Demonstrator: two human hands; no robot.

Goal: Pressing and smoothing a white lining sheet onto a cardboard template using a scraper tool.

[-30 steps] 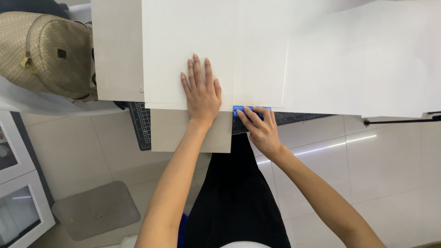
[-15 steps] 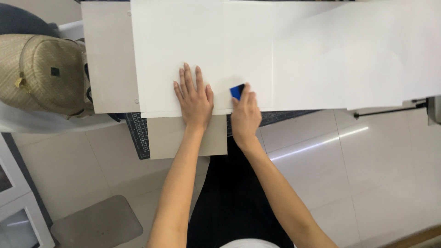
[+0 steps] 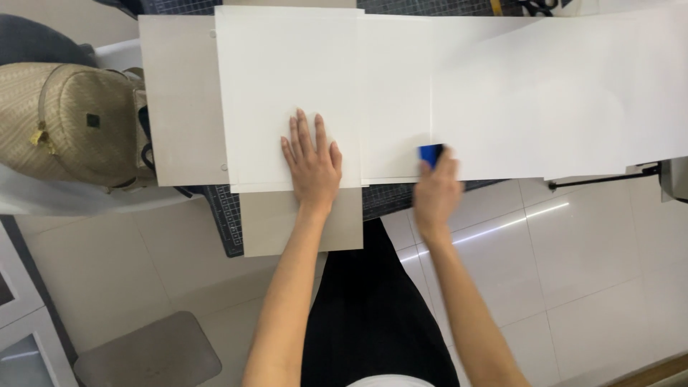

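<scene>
The left hand (image 3: 313,163) lies flat, fingers spread, on the left of two white sheets (image 3: 287,93), holding nothing. The right hand (image 3: 436,192) grips one blue tool (image 3: 430,155) at the near edge of the right sheet (image 3: 559,93). Two grey boards (image 3: 179,107) lie underneath; one woven bag (image 3: 68,122) sits far left.

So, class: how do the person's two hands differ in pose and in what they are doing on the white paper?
The left hand lies flat, fingers spread, empty, on the white paper; the right hand is curled around a small blue tool, blurred. The left sits on the sheet's left panel, the right further right. Both rest near the sheet's lower edge.
</scene>
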